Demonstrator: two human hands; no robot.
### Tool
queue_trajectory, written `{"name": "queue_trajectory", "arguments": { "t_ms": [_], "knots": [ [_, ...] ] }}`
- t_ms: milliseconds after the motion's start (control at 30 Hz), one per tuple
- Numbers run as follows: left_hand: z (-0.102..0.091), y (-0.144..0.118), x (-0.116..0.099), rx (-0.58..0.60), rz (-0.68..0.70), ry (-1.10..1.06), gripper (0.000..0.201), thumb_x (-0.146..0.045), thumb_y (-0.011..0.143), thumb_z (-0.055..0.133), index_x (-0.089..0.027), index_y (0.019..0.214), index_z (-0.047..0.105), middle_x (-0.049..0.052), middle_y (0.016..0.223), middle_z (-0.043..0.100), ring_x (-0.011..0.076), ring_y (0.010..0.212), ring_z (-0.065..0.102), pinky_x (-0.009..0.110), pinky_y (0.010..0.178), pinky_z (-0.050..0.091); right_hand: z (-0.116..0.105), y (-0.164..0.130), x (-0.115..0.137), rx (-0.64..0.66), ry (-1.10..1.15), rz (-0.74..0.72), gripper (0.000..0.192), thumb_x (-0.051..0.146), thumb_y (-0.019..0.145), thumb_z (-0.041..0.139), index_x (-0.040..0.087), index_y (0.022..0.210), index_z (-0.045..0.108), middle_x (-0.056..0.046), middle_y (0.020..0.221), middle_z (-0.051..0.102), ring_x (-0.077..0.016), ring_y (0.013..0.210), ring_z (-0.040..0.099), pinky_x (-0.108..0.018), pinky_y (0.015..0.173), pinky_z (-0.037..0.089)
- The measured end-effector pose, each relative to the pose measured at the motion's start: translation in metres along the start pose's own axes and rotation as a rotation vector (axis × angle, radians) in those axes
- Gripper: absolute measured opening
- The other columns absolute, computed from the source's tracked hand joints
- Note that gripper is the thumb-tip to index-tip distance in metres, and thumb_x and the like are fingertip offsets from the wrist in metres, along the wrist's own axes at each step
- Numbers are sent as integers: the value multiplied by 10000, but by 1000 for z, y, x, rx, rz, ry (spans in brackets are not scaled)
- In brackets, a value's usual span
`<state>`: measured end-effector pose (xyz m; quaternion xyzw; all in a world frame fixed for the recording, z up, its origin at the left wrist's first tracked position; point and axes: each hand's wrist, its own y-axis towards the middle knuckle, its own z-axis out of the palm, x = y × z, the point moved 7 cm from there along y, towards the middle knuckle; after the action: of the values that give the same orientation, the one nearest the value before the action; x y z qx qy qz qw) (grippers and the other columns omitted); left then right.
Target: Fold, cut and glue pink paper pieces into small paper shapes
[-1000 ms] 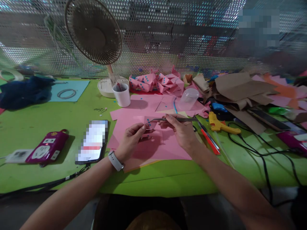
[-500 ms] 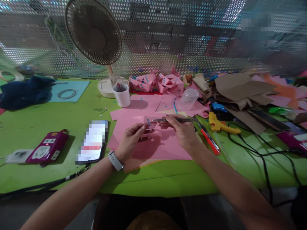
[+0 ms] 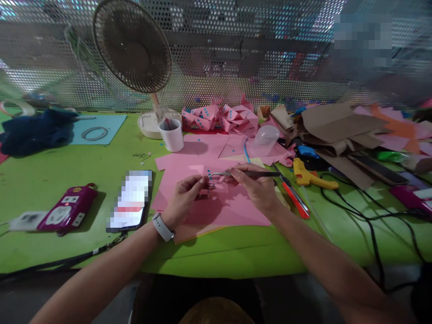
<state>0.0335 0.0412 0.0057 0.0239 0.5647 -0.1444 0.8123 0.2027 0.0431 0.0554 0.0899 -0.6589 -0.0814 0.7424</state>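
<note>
My left hand (image 3: 185, 191), with a light watch band on the wrist, pinches a small folded pink paper piece (image 3: 200, 170) between thumb and fingers. Several blue dots (image 3: 209, 173) show on that piece by the thumb tip. In my right hand (image 3: 256, 185), closed like a pen grip, are metal tweezers (image 3: 221, 174) with a bent tip. The tip points left and is at the dots, close to the left thumb; whether it touches them I cannot tell. Both hands are above pink paper sheets (image 3: 236, 211) on the green table.
Behind the sheets are pink folded shapes with blue dots (image 3: 232, 114), a white cup (image 3: 173, 138) and a fan (image 3: 135, 49). Leftward lie a phone (image 3: 131, 202) and a purple power strip (image 3: 65, 209). To the right are a red cutter (image 3: 295, 198), a yellow glue gun (image 3: 312, 177) and black cables (image 3: 367, 211).
The tweezers have tipped slightly and their tip has come a little lower and left, nearer my left thumb. My left hand has barely moved and still holds the pink piece.
</note>
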Motion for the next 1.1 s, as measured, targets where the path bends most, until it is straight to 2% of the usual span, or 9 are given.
{"name": "queue_trajectory", "arguments": {
  "t_ms": [133, 433, 600, 933, 1100],
  "knots": [
    [-1, 1, 1, 2, 21, -13, 252, -382, 768, 749, -162, 882, 706, 35, 834, 709, 137, 811, 682, 234, 688, 584, 2, -2, 4, 11, -40, -44, 133, 332, 772, 738, 202, 803, 731, -13, 723, 731, -166, 648, 718, -312, 639, 607],
    [-1, 2, 2, -4, 16, -39, 249, -377, 752, 762, -164, 869, 708, 31, 826, 713, 148, 819, 688, 248, 686, 588, 1, -4, 3, 37, -48, -105, 98, 297, 802, 717, 218, 857, 736, -5, 784, 741, -144, 673, 718, -298, 674, 622],
    [-1, 1, 2, -7, 21, -32, 243, -371, 755, 759, -162, 866, 706, 37, 829, 713, 160, 826, 687, 275, 699, 587, 2, -4, 3, 36, -57, -90, 110, 323, 813, 705, 228, 858, 737, -3, 803, 743, -144, 698, 718, -314, 718, 621],
    [-2, 1, 2, -13, 19, -19, 253, -382, 756, 758, -162, 868, 705, 39, 828, 716, 155, 813, 685, 274, 705, 581, 1, -4, 0, 14, -28, -57, 130, 331, 787, 730, 217, 849, 735, -9, 787, 742, -151, 691, 721, -296, 672, 619],
    [-1, 0, 2, -4, 10, -18, 256, -388, 750, 763, -164, 859, 706, 35, 820, 717, 144, 788, 684, 256, 686, 580, -2, -2, -1, -44, 19, -18, 132, 343, 763, 751, 217, 792, 725, 2, 722, 740, -156, 637, 716, -305, 660, 614]
  ]
}}
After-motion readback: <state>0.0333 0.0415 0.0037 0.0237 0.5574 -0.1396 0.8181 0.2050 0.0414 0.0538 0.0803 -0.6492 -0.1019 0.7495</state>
